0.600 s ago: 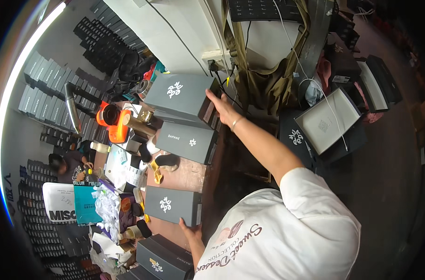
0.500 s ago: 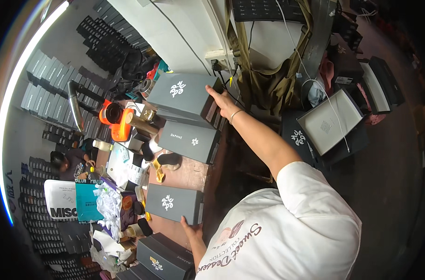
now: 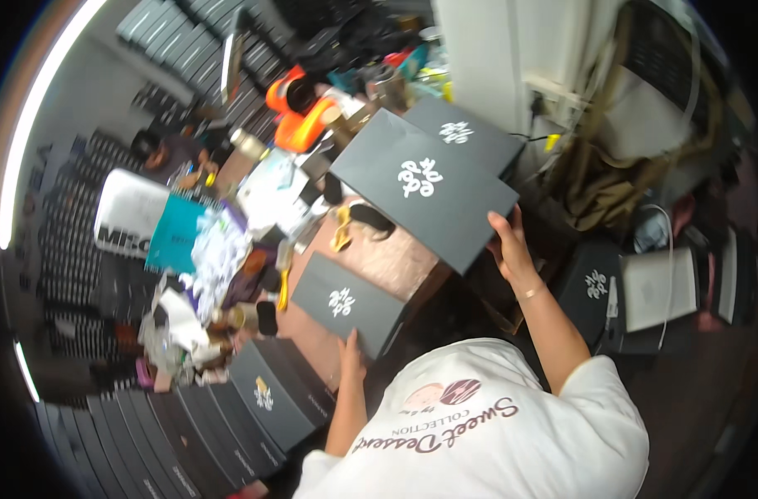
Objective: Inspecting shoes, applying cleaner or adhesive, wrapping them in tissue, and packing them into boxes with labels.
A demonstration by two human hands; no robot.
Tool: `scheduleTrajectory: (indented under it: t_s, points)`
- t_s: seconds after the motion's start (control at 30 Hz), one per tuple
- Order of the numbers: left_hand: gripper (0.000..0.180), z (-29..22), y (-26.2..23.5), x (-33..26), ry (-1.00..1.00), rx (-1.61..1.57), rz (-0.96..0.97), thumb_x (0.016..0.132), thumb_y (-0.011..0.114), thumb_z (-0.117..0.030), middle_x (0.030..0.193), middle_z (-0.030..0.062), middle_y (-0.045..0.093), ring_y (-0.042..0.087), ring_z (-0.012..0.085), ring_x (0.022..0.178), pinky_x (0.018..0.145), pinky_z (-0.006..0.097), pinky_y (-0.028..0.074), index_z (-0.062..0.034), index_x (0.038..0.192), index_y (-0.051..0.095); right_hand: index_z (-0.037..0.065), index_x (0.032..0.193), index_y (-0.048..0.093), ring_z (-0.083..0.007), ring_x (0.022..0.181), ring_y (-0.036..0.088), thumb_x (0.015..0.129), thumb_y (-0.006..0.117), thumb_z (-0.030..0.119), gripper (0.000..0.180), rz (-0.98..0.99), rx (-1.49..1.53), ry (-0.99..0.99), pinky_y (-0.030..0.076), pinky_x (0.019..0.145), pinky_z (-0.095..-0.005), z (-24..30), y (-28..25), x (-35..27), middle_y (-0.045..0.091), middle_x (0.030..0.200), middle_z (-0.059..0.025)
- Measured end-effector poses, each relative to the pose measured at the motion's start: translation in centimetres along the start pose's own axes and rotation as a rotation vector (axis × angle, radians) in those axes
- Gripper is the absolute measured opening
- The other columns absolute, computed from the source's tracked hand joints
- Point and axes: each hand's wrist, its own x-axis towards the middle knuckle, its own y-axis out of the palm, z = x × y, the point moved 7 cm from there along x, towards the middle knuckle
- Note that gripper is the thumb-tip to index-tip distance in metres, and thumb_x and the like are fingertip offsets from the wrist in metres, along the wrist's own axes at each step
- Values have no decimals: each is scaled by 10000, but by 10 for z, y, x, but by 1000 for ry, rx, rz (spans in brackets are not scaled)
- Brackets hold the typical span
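Note:
My right hand is closed on the near right corner of a dark grey shoebox with white lettering on its lid. That box is tilted and covers part of another grey shoebox behind it. My left hand grips the near edge of a third grey shoebox, which lies on the reddish worktable; its fingers are partly hidden by the box. Between the two boxes in my hands lie a black-and-yellow object and a small yellow piece.
A row of dark shoeboxes stands at the lower left. Behind the table's clutter are an orange tape dispenser and a yellow-handled brush. At the right sits an opened box. Another person works at the far left.
My right hand has taken the upper shoebox off the stack and moved it toward me, nearer the box at my left hand. The view has turned and blurred slightly.

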Motion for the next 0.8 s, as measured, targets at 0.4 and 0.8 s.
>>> scheduleTrajectory:
  t_s: [0.4,0.8]
  points:
    - [813,-72,11,-3,71,-394,194,855,400,-700,1334,129,463,457,285,1214,1001,447,390,-73,1372,379,-58,1298,466,-275,1225,463,906,568,420,627,753,-853,334,364,1019,-364,-165,90,-66,498,1318,-202]
    - [685,-36,19,14,-220,-471,260,920,380,-595,1304,125,498,473,270,1210,1008,419,405,-67,1357,409,-56,1348,415,-393,1283,403,876,314,694,892,752,-966,470,280,1091,-412,-289,135,-1,420,1374,-274]
